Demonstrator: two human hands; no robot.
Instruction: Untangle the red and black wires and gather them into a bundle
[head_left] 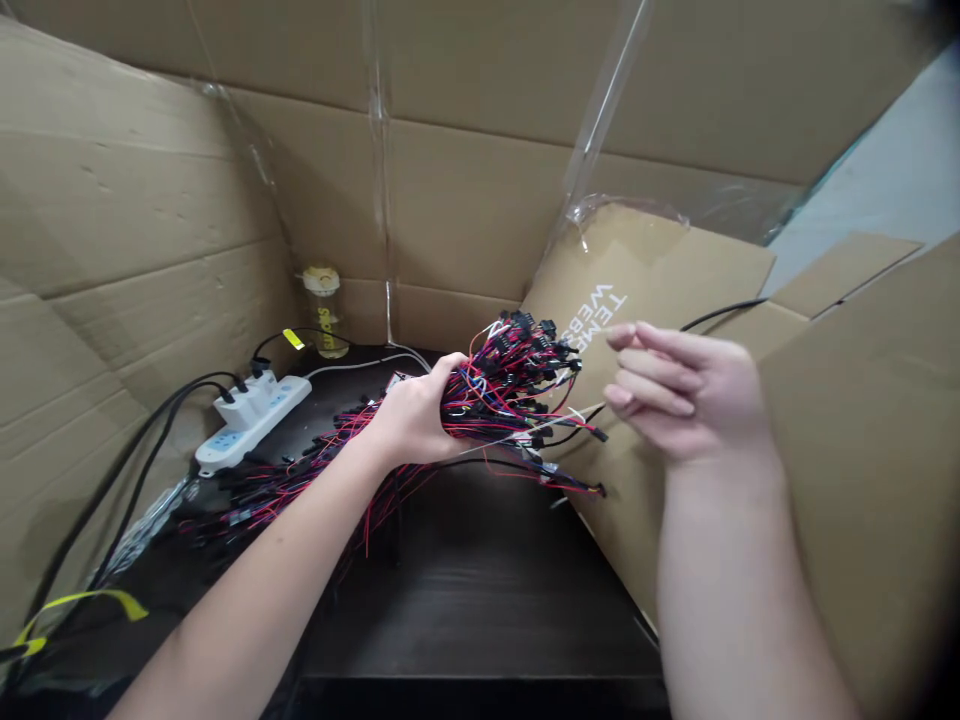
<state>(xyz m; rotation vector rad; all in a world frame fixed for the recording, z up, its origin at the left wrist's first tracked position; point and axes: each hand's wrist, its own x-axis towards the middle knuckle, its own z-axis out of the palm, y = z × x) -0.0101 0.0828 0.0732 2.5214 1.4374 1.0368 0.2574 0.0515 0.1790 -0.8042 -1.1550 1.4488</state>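
A thick bundle of red, blue and black wires (499,395) with black connectors lies across the dark table. My left hand (420,415) is wrapped round its middle, the thumb on top. To the right of the bundle is my right hand (660,385), raised with curled fingers and closed on a thin pale strand (551,422). The strand runs from the right fingers toward the underside of the bundle near my left palm. Connector ends fan out between the two hands.
A white power strip (255,420) with plugs and black cables lies at the left. Behind it stands a clear bottle (328,315) with yellow lettering. Cardboard walls (465,210) surround the dark table (480,600). A printed cardboard panel (652,265) leans at the right.
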